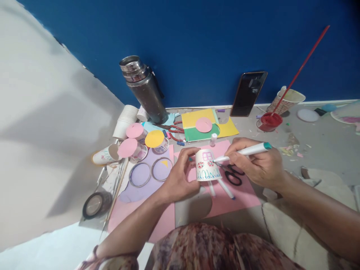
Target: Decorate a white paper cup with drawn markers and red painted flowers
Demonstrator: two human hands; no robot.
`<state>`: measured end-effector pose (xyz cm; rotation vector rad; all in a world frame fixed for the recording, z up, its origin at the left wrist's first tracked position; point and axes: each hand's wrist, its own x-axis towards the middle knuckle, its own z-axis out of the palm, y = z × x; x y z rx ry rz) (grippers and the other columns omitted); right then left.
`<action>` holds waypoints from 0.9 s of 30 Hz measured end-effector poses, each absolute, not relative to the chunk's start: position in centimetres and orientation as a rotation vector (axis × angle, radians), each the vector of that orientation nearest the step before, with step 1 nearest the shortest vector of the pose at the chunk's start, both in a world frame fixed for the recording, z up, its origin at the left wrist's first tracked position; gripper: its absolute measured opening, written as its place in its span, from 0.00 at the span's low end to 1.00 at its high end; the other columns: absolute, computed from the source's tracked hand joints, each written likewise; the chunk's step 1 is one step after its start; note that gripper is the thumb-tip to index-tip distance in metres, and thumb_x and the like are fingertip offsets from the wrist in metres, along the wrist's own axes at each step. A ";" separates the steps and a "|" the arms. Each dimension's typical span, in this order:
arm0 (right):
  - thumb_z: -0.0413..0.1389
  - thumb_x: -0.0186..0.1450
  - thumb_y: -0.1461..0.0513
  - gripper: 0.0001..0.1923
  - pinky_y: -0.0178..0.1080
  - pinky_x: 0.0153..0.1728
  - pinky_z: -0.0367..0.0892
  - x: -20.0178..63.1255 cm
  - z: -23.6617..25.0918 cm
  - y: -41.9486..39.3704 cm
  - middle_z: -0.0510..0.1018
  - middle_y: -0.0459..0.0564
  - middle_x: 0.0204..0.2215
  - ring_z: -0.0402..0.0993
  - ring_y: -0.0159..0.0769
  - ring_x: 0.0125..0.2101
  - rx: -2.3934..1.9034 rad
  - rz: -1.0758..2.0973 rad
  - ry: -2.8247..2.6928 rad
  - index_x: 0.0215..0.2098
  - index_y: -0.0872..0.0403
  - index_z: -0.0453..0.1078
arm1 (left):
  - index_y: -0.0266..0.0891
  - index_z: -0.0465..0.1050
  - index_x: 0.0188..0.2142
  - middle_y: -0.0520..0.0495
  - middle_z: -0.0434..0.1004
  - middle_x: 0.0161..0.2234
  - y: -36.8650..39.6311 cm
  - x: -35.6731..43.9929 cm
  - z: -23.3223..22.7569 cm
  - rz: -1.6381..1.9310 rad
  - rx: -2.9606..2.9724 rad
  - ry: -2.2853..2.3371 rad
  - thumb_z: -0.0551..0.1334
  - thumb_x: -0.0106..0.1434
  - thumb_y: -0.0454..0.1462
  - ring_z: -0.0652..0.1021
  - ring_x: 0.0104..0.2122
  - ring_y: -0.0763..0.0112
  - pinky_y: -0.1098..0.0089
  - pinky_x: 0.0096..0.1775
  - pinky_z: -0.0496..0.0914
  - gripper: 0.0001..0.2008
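A white paper cup (208,173) is gripped from its left side by my left hand (181,178). Drawn on it are a purple window, red flowers and a band of green-blue grass strokes. My right hand (253,163) holds a white marker (251,150) with a green end; its tip is at the cup's side, by the flowers. Behind and below the cup lie a blue-ended marker (226,189) and black-handled scissors (234,177), on pink paper (242,202). A white marker cap or bottle (213,139) stands just beyond the cup.
Left are decorated cups with pink discs (128,148) and a yellow disc (154,138), stacked cups (123,122), two rings (140,175) and a tape roll (94,205). At the wall stand a flask (146,93), a phone (249,93) and a red paint jar (269,123) with a brush.
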<state>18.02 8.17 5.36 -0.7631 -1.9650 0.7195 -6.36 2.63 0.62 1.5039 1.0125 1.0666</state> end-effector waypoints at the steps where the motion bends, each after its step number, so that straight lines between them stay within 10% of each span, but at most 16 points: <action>1: 0.59 0.71 0.66 0.08 0.33 0.24 0.66 18.0 5.4 8.1 0.82 0.42 0.25 0.74 0.27 0.21 -0.773 0.716 -1.970 0.34 0.50 0.76 | 0.48 0.66 0.61 0.41 0.66 0.61 2.6 -6.4 0.6 1.069 1.496 1.005 0.70 0.54 0.30 0.73 0.61 0.52 0.50 0.62 0.73 0.36; 27: 0.59 0.71 0.65 0.09 0.35 0.23 0.65 17.9 5.7 7.9 0.78 0.43 0.22 0.73 0.31 0.21 -0.792 0.763 -1.942 0.33 0.50 0.76 | 0.47 0.66 0.61 0.41 0.67 0.62 2.7 -6.4 0.2 1.082 1.372 0.981 0.74 0.54 0.33 0.73 0.63 0.51 0.52 0.63 0.71 0.36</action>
